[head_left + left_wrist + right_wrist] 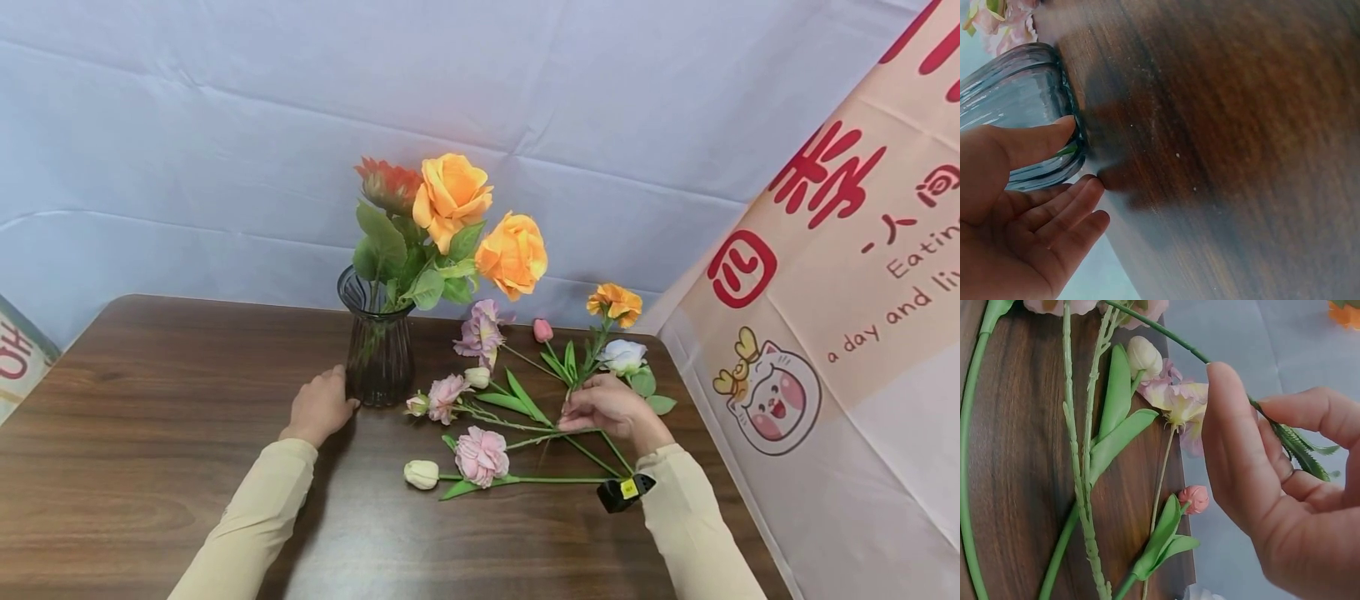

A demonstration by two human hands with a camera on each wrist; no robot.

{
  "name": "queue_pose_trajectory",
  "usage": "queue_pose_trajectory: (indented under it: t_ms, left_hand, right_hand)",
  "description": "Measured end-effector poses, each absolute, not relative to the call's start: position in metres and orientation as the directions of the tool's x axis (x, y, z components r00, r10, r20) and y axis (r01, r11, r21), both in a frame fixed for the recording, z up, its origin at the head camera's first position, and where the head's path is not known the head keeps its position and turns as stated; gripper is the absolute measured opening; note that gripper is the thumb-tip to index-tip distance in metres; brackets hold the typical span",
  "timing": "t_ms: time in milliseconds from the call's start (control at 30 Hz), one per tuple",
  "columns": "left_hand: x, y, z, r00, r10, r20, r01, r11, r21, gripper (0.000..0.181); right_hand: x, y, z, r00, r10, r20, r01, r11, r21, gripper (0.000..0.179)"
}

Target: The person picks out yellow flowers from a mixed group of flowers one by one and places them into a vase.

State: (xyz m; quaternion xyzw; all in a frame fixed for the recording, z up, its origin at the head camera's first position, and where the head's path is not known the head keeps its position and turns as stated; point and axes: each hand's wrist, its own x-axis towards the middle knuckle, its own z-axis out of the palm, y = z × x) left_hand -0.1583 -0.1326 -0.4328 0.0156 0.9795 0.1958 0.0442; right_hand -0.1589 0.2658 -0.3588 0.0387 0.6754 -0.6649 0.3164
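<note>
A dark ribbed glass vase [380, 358] stands upright, holding two large orange roses [452, 200] and a red-orange flower [387, 185]. Low on its side, my left hand [321, 406] holds it, thumb and fingers to either side of the base; the left wrist view shows the thumb across the glass [1029, 100]. Over the loose flowers on the right, my right hand [611, 408] pinches the thin green stem [1175, 339] of a small orange flower [615, 304] between thumb and fingers. That bloom points up and away from the hand.
On the brown table [150, 433] lie pink peonies [482, 457], white tulips [422, 475], a pink tulip [543, 331], a purple flower [481, 332] and a white rose [622, 356]. A black wrist device [622, 493] sits at the right cuff. Pale cloth [225, 167] hangs behind.
</note>
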Motion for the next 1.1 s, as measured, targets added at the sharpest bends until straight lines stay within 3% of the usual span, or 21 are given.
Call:
queue_pose_trajectory:
  t_ms: [200, 467, 833, 1100]
  left_hand:
    - [-0.158, -0.133, -0.433, -0.996, 0.049, -0.07, 0.019, 0.923, 0.385, 0.053]
    - [-0.158, -0.133, -0.433, -0.996, 0.046, -0.075, 0.013, 0.923, 0.385, 0.054]
    - [-0.158, -0.131, -0.434, -0.996, 0.032, -0.079, -0.001, 0.925, 0.38, 0.058]
    - [-0.158, -0.131, -0.434, -0.996, 0.031, -0.087, -0.005, 0.922, 0.386, 0.058]
  right_hand:
    - [-0.158, 0.266, -0.366, -0.803, -0.376, -0.462, 0.484, 0.039, -0.874, 0.022]
    - [-0.153, 0.264, -0.375, -0.818, -0.378, -0.433, 0.484, -0.049, -0.873, 0.023]
    - [-0.153, 0.268, -0.385, -0.814, -0.48, -0.326, 0.458, -0.185, -0.87, 0.008]
    - [-0.15, 0.261, -0.379, -0.838, -0.349, -0.419, 0.509, -0.224, -0.831, 0.026]
